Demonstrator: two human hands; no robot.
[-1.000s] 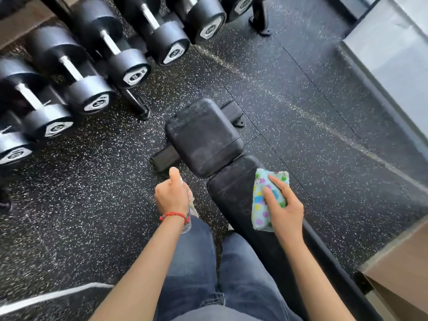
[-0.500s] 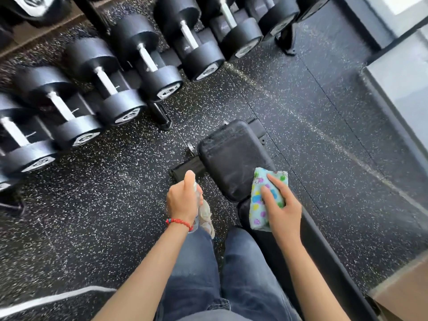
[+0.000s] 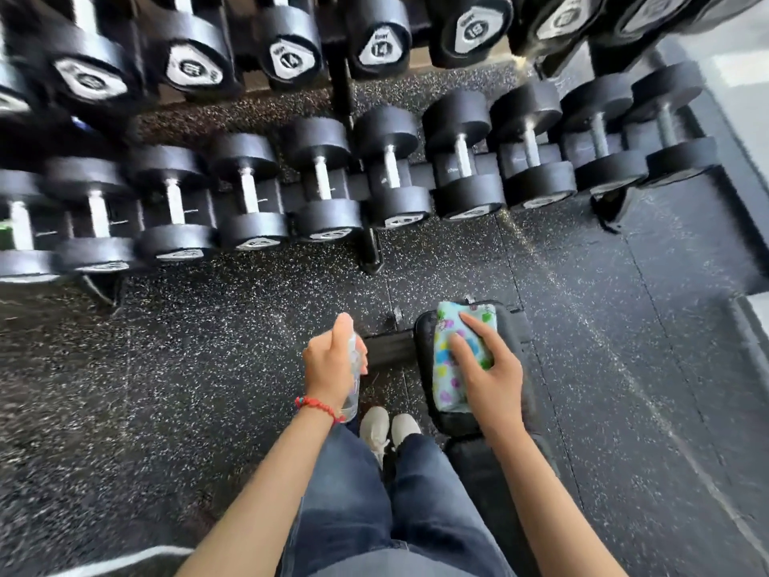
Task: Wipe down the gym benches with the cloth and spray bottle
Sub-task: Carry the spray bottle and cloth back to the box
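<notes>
**Cloth on the seat pad, wiping under way**

A speckled rubber floor (image 3: 208,389) fills most of the view, with a rack of dumbbells (image 3: 320,185) across the top. The bench (image 3: 512,339) runs from the lower right up toward the rack, and its small seat pad ends just short of the rack's foot. The person stands beside it, jeans and pale shoes (image 3: 389,426) to its left.

The right hand (image 3: 491,381) lies flat on the cloth (image 3: 447,368), fingers spread, pressing it down onto the seat pad. The cloth covers much of the pad's middle and reaches its far edge. The left hand (image 3: 333,364) is closed around the bottle (image 3: 353,385), held upright off to the left of the bench, above the floor; one finger sits over the top. Whether it is pressing the nozzle cannot be told.

The step in hand looks like the wipe of the seat pad itself, with the spraying paused. The next move calls for drawing the cloth back along the pad with steady pressure, taking in the side edges, then moving on to the long back pad, which is largely hidden behind the right arm. The bottle would need to swing over that pad first if it is dry.
</notes>
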